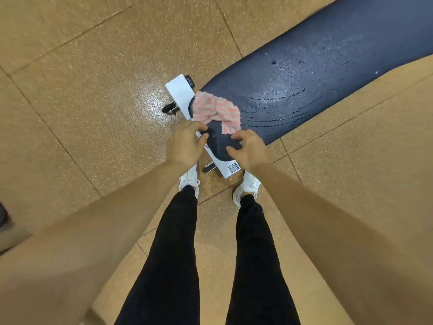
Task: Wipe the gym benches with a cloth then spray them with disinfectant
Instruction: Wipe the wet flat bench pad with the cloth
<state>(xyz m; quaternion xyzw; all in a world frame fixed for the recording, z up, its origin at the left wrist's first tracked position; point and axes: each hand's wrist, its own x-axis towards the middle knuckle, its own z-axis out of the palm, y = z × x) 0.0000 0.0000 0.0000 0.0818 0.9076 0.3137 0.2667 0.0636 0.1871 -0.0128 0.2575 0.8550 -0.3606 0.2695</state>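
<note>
A dark blue padded gym bench (328,62) runs from the centre to the upper right, its surface streaked with wet marks. A pink and white striped cloth (216,111) lies crumpled on the bench's near end. My left hand (185,144) hovers just below the cloth's left edge with fingers curled and apart, holding nothing. My right hand (249,148) is over the bench's near tip, fingers also apart, just short of the cloth. No spray bottle is in view.
The bench's white base bar (179,90) with black feet crosses under its near end and reaches to my white shoes (247,187). Tan speckled floor tiles (93,66) surround the bench. A dark object (2,214) shows at the left edge.
</note>
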